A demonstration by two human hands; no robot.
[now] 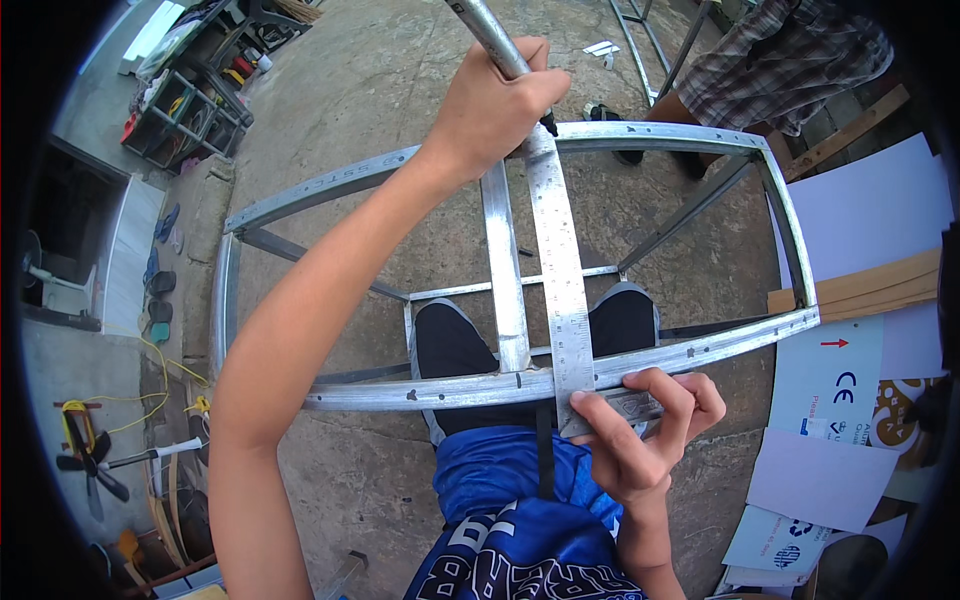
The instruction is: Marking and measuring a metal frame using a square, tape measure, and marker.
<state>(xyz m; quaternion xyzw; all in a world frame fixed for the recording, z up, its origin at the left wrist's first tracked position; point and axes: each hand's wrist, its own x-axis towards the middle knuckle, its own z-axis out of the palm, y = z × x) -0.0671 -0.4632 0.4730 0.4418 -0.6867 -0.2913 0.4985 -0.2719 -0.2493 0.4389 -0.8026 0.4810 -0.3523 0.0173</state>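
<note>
A square metal-tube frame (690, 352) spans the space in front of me, with a crossbar (505, 265) running from its near rail to its far rail. Just right of that bar, a steel try square (562, 250) lies across both rails. My right hand (640, 435) pinches the square's stock against the near rail, thumb on top and fingers curled beneath. At the far rail my left hand (500, 110) is closed around a silver marker pen (488, 38). The pen's black tip points down at the far rail, beside the blade's far end; whether it touches I cannot tell.
Another person in plaid shorts (785, 65) stands beyond the frame's far right corner. White printed panels (825, 480) and a wooden plank (870, 285) lie on the right. A crate of tools (185, 115), slippers (160, 285), a fan blade (90, 465) and yellow cord are on the left.
</note>
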